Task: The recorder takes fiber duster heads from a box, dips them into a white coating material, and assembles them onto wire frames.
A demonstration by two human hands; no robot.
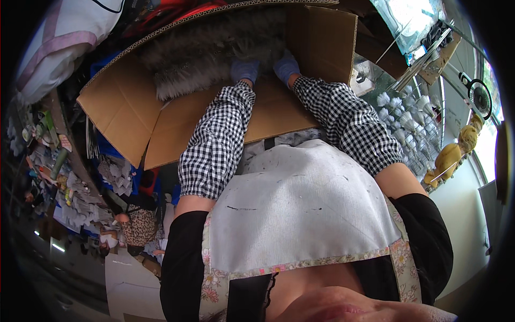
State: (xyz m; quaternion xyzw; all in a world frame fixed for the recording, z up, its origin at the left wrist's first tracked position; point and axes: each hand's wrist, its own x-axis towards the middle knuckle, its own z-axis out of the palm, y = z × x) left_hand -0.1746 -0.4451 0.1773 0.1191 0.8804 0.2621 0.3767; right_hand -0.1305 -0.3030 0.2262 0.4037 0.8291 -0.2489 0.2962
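Observation:
A large open cardboard box (pixel 177 118) lies in front of me with a mass of grey fur (pixel 209 53) inside. Both my arms, in black-and-white checked sleeve covers, reach into it. My left hand (pixel 244 70), in a blue-grey glove, rests on the lower edge of the fur. My right hand (pixel 286 65), gloved the same way, lies just beside it on the fur. The fingers of both hands sink into the pile and are hidden. A white apron (pixel 300 204) covers my front.
White feathery pieces (pixel 399 115) stand in rows on a rack at the right, with yellow plush toys (pixel 456 153) and a fan (pixel 477 96) beyond. A person in patterned clothes (pixel 134 225) sits lower left among heaps of white scraps (pixel 75 198). A pink-and-white bag (pixel 59 37) lies top left.

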